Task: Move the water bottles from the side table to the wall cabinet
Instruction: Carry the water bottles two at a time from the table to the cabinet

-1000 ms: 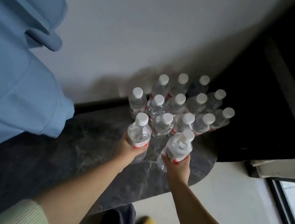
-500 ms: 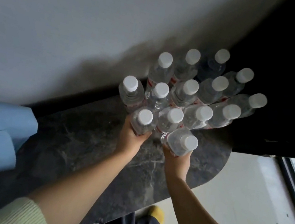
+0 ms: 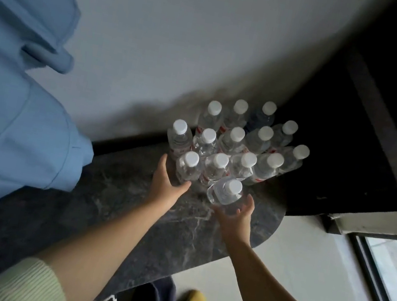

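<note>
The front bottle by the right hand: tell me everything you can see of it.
The front bottle is clear plastic with a white screw cap, apparently filled with water. It stands nearest the camera, at the front of the cluster on the dark marble-look side table, leaning slightly. The right hand cups its lower part with spread fingers; whether they touch it is unclear. No label shows.
</note>
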`<state>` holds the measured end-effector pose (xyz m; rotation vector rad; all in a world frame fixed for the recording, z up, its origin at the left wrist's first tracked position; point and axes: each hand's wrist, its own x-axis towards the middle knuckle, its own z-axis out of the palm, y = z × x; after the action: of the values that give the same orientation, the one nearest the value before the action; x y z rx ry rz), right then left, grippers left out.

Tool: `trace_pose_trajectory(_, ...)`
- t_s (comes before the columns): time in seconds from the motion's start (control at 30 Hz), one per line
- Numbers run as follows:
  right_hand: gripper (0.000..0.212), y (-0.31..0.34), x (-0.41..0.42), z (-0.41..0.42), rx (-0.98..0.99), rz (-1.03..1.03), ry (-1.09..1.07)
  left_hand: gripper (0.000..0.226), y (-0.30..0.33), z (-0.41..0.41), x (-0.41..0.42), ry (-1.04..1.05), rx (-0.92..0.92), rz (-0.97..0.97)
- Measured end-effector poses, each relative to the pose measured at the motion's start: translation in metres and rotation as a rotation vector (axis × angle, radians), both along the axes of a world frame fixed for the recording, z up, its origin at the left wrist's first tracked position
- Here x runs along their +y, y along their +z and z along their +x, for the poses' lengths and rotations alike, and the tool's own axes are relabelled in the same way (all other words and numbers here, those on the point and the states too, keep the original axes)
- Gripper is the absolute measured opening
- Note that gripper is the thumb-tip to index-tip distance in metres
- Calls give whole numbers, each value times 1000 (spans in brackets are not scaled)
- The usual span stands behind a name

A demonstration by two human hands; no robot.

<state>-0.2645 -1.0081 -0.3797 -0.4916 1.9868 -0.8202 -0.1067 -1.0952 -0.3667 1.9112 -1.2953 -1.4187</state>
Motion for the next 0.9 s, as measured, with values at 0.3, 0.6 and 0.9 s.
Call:
trace_pose_trajectory(0.3, 102, 137, -16, -32, 192, -171, 275, 76, 132, -8, 3, -113, -164, -205)
trace_pose_trajectory(0.6, 79, 283, -37, -64, 723, -295, 603, 58, 278, -27, 8, -356, -617, -533)
trace_pose_trajectory(0.9, 66, 370, -15, -45, 1091, -417, 878, 53, 364, -16, 55, -411, -789, -670)
